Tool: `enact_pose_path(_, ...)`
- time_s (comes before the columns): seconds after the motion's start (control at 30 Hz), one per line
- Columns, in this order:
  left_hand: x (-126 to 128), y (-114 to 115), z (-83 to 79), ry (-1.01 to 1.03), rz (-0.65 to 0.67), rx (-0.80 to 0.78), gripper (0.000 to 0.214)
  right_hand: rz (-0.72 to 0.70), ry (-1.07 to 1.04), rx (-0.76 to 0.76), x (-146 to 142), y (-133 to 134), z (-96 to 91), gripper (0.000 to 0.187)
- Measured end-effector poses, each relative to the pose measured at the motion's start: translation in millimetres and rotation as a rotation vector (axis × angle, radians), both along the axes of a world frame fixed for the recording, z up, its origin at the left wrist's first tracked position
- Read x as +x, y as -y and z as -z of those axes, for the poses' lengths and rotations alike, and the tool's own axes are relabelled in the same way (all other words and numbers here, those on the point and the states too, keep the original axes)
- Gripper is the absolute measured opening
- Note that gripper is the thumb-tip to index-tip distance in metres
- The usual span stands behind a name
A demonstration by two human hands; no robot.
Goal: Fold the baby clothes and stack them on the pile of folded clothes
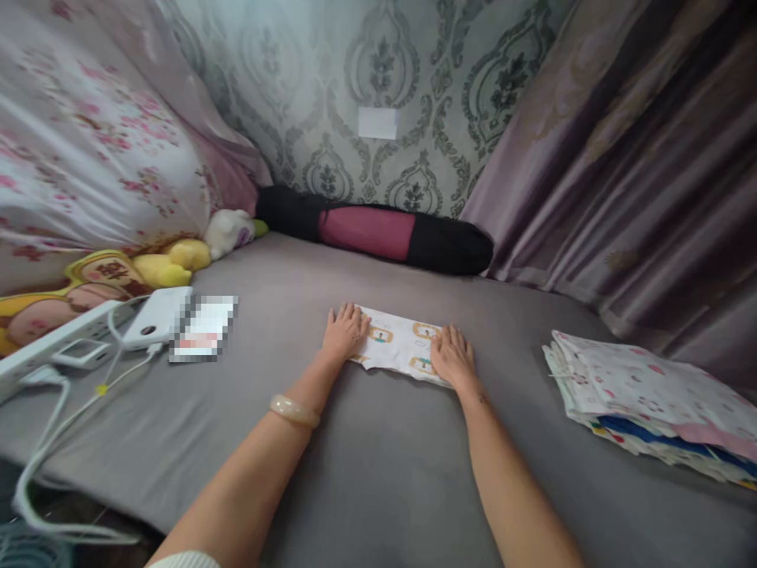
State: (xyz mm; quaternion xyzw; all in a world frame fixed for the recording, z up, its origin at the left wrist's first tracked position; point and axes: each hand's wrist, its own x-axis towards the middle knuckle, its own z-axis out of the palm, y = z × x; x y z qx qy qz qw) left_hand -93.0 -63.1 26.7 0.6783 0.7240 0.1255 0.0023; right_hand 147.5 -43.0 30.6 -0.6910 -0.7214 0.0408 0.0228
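Note:
A folded white cloth [399, 339] with an orange and green print lies flat on the grey bed sheet [378, 465]. My left hand [346, 331] rests palm down on the cloth's left end, fingers stretched forward. At the opposite end, my right hand [453, 353] presses flat in the same way, covering that edge. Neither hand grips the cloth. What kind of garment or cloth it is cannot be made out while folded. A pale bangle [294, 412] circles my left wrist.
Folded printed cloths [644, 386] are stacked at the right. On the left lie a power strip [59, 347], a white power bank [158, 317] with cables, and a blurred-out item [204, 329]. Plush toys [177, 262] line the left side; a black and maroon bolster [367, 233] lies along the wall.

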Motion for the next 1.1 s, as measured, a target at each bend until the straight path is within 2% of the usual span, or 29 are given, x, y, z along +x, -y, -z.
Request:
enact_pose_path(0.17,-4,18,-11.4,0.041,-0.009,0.056,0.047,-0.053,0.030,0.015,-8,3,-9.6,0.059)
enact_pose_path(0.37,-18,35,-8.0,0.110,-0.013,0.034,0.042,-0.176,-0.036,-0.009,-31,13,-14.1,0.057)
enact_pose_path(0.7,-23,35,-4.3,0.162,0.039,0.029,0.036,-0.151,-0.031,-0.018,-35,16,-5.5,0.054)
enact_pose_path(0.93,-30,28,2.9,0.227,0.036,0.106,0.038,-0.146,-0.018,-0.050,-37,17,-14.5,0.053)
enact_pose_path(1.1,-32,28,1.0,0.235,-0.027,0.135,0.037,-0.157,-0.026,0.005,-56,20,-22.8,0.052)
